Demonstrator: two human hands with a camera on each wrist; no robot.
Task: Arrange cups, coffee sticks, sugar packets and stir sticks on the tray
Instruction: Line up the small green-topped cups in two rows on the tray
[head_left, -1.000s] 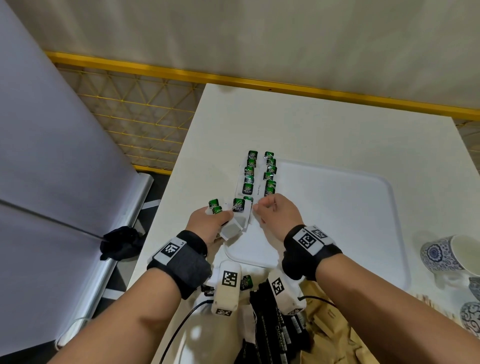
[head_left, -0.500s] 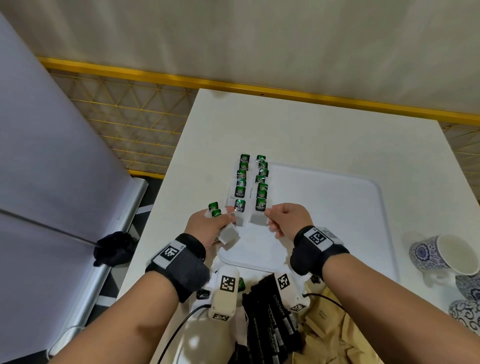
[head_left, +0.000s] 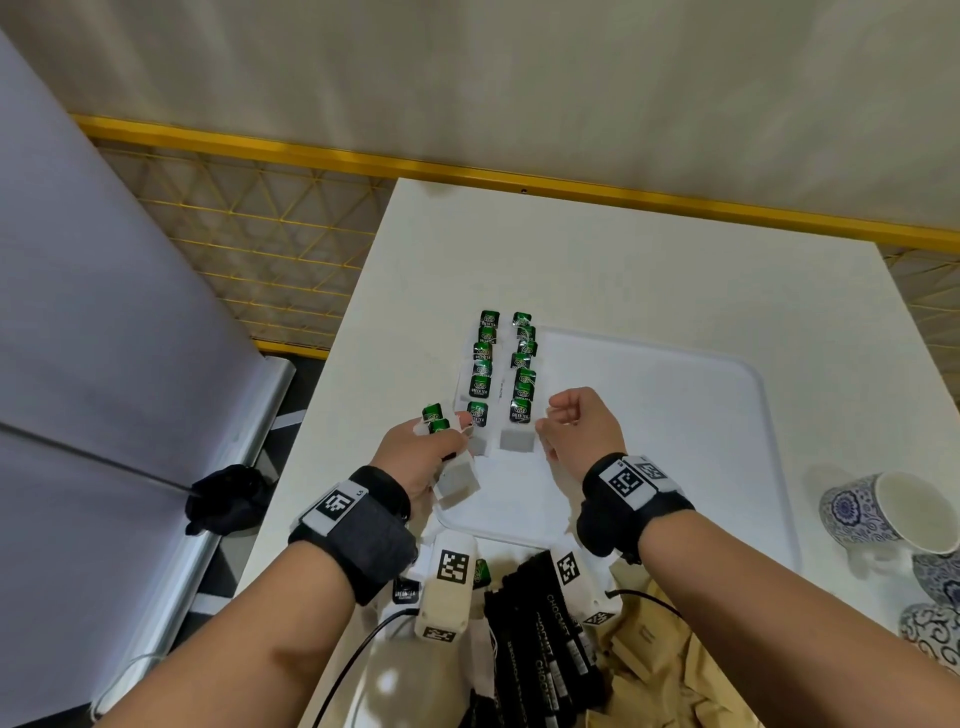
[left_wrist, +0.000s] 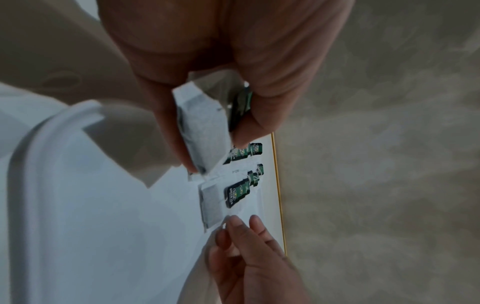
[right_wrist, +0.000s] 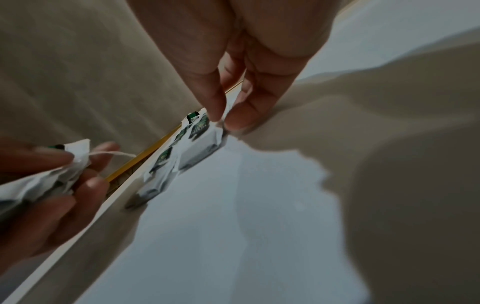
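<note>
On tray (head_left: 675, 415) | left hand (head_left: 415, 452) grips tea bags (head_left: 457, 480) | right hand (head_left: 584, 431) empty

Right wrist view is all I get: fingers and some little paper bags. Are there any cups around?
Observer: Yes. The head view shows blue-and-white cups on the table to the right of the tray, none on it.
Operator: How are the bags laid out?
Observer: The tea bags lie in two rows by the tray's left edge, green tags pointing away from the person.
Operator: Anything else waiting?
Observer: Black stick packets lie at the table's near edge, off the tray, below the wrists.
</note>
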